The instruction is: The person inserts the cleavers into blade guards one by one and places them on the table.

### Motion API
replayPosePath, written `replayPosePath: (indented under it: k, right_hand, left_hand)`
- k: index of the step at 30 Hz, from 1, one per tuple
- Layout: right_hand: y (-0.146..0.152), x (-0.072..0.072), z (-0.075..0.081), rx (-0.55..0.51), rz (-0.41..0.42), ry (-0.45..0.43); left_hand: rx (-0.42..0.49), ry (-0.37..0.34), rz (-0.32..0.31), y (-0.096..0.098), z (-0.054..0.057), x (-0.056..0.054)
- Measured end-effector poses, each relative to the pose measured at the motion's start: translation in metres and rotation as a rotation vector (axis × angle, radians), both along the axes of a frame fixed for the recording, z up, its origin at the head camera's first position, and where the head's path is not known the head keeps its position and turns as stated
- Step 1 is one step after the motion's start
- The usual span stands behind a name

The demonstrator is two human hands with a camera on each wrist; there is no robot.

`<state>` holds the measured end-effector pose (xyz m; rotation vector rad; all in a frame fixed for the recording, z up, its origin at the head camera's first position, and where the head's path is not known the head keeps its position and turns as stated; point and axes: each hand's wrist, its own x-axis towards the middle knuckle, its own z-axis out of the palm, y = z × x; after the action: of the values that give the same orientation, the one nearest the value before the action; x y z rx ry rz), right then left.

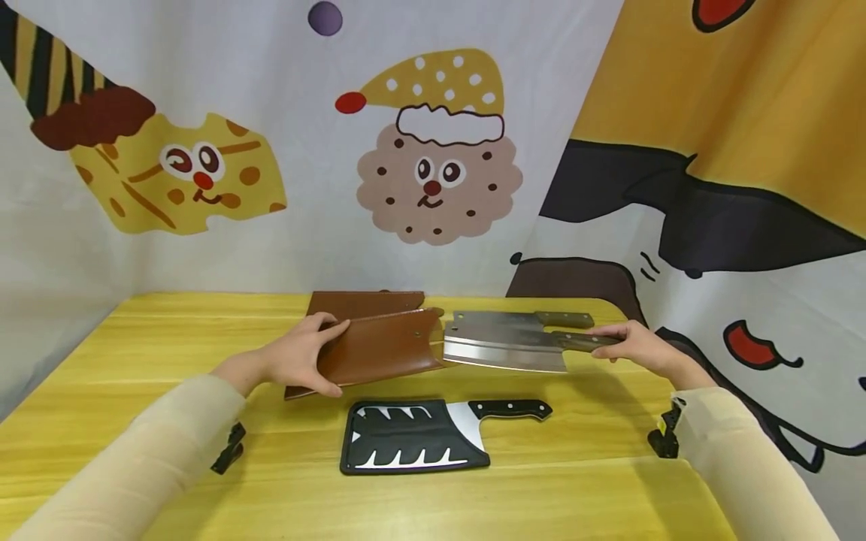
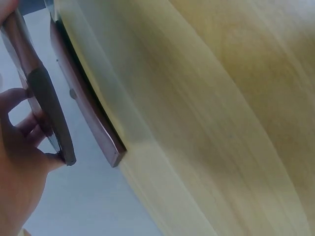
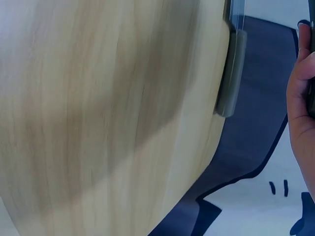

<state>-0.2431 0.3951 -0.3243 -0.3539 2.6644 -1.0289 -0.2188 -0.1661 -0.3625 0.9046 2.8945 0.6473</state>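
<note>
My left hand [image 1: 302, 355] grips a brown leather knife sheath [image 1: 382, 349] by its left end, thumb at the lower edge and fingers at the upper. The left wrist view shows the sheath [image 2: 51, 108] raised off the table, seen edge-on. My right hand [image 1: 637, 347] holds a cleaver [image 1: 504, 353] by its wooden handle. Its broad steel blade points left, with its end beside the sheath's mouth; whether it touches cannot be told. In the right wrist view, my right hand [image 3: 301, 93] shows only at the edge.
Behind lie a second wooden-handled cleaver [image 1: 564, 318] and a second brown sheath [image 1: 365, 302]. Nearer me, a black-handled cleaver [image 1: 510, 408] lies in a black cover [image 1: 406, 439] with white tooth shapes. A cartoon-printed curtain [image 1: 291, 263] hangs behind the wooden table [image 1: 575, 496].
</note>
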Motion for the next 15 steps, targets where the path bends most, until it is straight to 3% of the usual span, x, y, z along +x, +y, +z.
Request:
replayPosePath:
  k: [15]
  right_hand:
    - [-0.032, -0.002, 0.005, -0.005, 0.046, -0.012]
  left_hand:
    - [-0.019, 0.001, -0.059, 0.014, 0.004, 0.007]
